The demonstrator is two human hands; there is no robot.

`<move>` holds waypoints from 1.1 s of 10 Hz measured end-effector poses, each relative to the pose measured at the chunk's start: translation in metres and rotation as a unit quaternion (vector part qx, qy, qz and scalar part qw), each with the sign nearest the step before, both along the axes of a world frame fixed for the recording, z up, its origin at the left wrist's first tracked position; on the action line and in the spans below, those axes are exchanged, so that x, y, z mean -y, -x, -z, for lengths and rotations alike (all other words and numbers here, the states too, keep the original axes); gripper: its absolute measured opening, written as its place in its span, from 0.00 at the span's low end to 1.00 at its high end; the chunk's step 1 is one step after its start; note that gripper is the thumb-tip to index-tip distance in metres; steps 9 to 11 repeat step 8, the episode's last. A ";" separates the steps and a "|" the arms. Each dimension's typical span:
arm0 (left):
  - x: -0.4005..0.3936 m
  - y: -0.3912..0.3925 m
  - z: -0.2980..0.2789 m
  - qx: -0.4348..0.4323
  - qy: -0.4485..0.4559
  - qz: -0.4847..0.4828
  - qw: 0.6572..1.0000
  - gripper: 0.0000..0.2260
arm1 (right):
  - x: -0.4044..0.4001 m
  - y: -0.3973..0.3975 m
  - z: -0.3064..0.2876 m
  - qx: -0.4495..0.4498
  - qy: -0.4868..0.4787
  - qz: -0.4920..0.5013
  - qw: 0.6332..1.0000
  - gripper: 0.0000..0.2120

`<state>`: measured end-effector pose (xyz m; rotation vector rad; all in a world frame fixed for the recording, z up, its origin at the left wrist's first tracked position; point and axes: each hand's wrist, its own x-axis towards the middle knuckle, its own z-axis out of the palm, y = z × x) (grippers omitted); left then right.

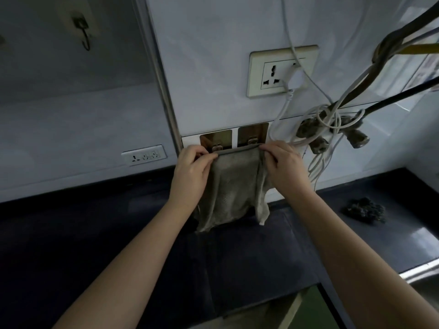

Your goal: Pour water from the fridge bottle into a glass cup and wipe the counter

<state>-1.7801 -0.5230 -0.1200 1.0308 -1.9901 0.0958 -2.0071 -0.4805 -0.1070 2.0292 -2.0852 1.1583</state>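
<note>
A grey cloth (pixel 234 186) hangs flat against the wall above the dark counter (pixel 99 233). Its top edge lies at two metal wall hooks (pixel 234 141). My left hand (pixel 192 173) pinches the cloth's top left corner. My right hand (pixel 282 166) pinches the top right corner. The cloth's lower end reaches down to the counter. No bottle or glass cup is in view.
A wall socket (pixel 281 71) with a white plug sits above the hooks. A tangle of white and dark cables (pixel 332 122) hangs to the right. A dark scrubber (pixel 364 210) lies on the counter at right. A second socket strip (pixel 143 155) is at left, and a steel sink edge (pixel 422 269) shows at far right.
</note>
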 end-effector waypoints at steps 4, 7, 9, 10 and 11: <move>-0.024 0.003 0.031 -0.140 -0.158 -0.007 0.977 0.10 | -0.024 -0.007 0.030 0.077 -0.051 -0.014 0.996 0.13; -0.046 -0.020 0.048 0.043 -0.389 -0.044 0.919 0.16 | -0.067 -0.008 0.042 0.080 -0.046 -0.031 0.995 0.14; -0.057 -0.027 0.040 0.215 -0.431 -0.067 0.874 0.17 | -0.084 -0.004 0.040 0.038 -0.089 0.002 0.995 0.17; -0.057 -0.027 0.040 0.215 -0.431 -0.067 0.874 0.17 | -0.084 -0.004 0.040 0.038 -0.089 0.002 0.995 0.17; -0.057 -0.027 0.040 0.215 -0.431 -0.067 0.874 0.17 | -0.084 -0.004 0.040 0.038 -0.089 0.002 0.995 0.17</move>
